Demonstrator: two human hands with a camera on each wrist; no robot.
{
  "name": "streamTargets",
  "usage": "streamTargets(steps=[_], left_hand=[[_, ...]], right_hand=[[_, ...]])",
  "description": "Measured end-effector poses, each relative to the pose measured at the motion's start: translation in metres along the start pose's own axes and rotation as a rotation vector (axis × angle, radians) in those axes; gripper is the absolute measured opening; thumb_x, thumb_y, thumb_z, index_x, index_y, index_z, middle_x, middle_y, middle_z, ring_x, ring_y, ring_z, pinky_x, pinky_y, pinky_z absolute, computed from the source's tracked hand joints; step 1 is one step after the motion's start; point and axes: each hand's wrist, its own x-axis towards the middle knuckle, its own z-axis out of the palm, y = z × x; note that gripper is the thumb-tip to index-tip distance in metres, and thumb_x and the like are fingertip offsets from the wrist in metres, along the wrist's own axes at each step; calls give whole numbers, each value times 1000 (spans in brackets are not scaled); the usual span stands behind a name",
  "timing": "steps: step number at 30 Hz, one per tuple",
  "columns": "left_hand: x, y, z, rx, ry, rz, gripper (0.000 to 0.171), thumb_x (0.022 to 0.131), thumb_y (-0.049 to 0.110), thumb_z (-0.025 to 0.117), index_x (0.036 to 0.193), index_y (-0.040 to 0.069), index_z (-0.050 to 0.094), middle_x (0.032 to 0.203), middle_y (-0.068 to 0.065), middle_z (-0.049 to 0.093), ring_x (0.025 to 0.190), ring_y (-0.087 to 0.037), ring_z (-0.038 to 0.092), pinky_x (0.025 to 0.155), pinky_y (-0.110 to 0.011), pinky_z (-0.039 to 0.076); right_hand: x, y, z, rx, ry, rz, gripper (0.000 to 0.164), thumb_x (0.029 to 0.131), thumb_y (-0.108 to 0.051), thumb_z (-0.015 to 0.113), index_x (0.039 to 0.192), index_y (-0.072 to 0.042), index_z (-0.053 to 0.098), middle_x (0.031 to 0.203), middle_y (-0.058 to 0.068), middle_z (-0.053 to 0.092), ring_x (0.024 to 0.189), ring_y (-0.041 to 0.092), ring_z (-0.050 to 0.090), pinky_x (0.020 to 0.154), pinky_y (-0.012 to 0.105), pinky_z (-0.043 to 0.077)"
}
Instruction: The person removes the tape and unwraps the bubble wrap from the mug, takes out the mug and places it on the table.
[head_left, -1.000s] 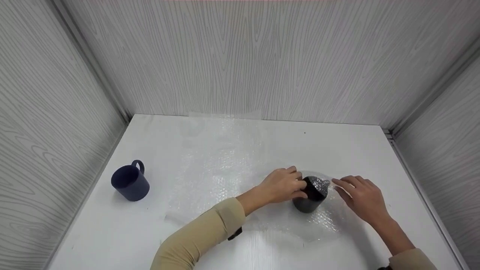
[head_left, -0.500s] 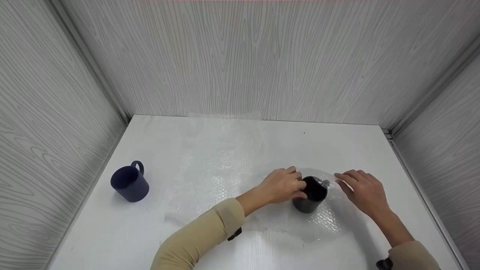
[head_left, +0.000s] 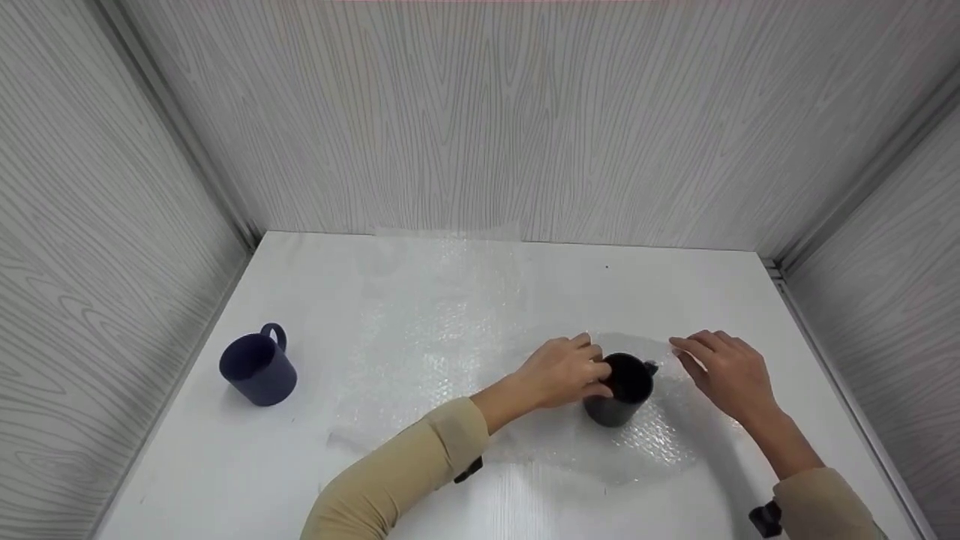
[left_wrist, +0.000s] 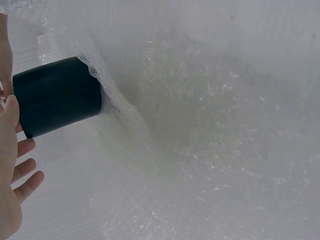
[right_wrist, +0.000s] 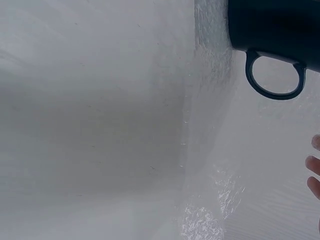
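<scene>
A black mug (head_left: pixel 619 409) stands upright on a sheet of clear bubble wrap (head_left: pixel 442 330), its handle pointing right. My left hand (head_left: pixel 564 373) grips the mug's left rim, with the thumb at the opening. The left wrist view shows the mug's side (left_wrist: pixel 60 97), with a raised fold of wrap against its base. To the right of the mug, my right hand (head_left: pixel 727 379) pinches the edge of the wrap between thumb and fingers. In the right wrist view, the mug's handle (right_wrist: pixel 276 94) shows and a few fingertips (right_wrist: pixel 313 165) enter at the right edge.
A dark blue mug (head_left: pixel 259 369) stands apart at the left of the white table (head_left: pixel 187 465), its handle toward the back. The bubble wrap runs to the table's back edge. Grey wood-patterned panels (head_left: pixel 480 112) enclose the table at the back and both sides.
The wrap that partly covered the black mug's mouth has come off it, so the opening shows. My right hand has moved slightly up and away. The left hand keeps its grip.
</scene>
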Motion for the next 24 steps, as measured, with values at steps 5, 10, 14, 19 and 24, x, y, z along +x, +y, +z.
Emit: streamTargets(steps=[5, 10, 14, 19, 24], left_hand=[[0, -1, 0, 5, 4, 5, 38, 100, 63, 56, 103, 31, 75, 108, 11, 76, 96, -9, 68, 69, -20, 56], [0, -1, 1, 3, 15, 7, 38, 99, 63, 57, 102, 30, 76, 107, 11, 76, 96, -8, 68, 67, -20, 56], [0, 0, 2, -8, 24, 6, 37, 99, 62, 57, 101, 30, 76, 104, 11, 76, 94, -8, 68, 68, -19, 55], [0, 0, 3, -5, 25, 0, 37, 99, 63, 57, 99, 30, 76, 102, 12, 75, 93, -8, 67, 68, -19, 55], [0, 0, 3, 1, 19, 4, 37, 99, 63, 57, 100, 30, 76, 104, 12, 76, 95, -8, 68, 71, -19, 56]], right_hand=[[2, 6, 4, -9, -9, 5, 28, 78, -6, 88, 105, -9, 81, 86, 8, 77, 71, 27, 69, 59, 41, 56], [5, 11, 9, -29, -42, 27, 25, 81, -8, 87, 105, -11, 81, 86, 7, 77, 71, 28, 69, 59, 41, 56], [8, 13, 11, -45, -71, 44, 25, 83, -10, 86, 106, -11, 81, 87, 7, 77, 73, 28, 69, 62, 42, 58], [11, 16, 14, -47, -90, 57, 24, 84, -11, 86, 107, -12, 80, 87, 7, 77, 73, 27, 69, 61, 41, 57], [12, 21, 18, -45, -67, 46, 25, 83, -9, 86, 107, -11, 80, 86, 7, 77, 71, 28, 68, 59, 41, 56]])
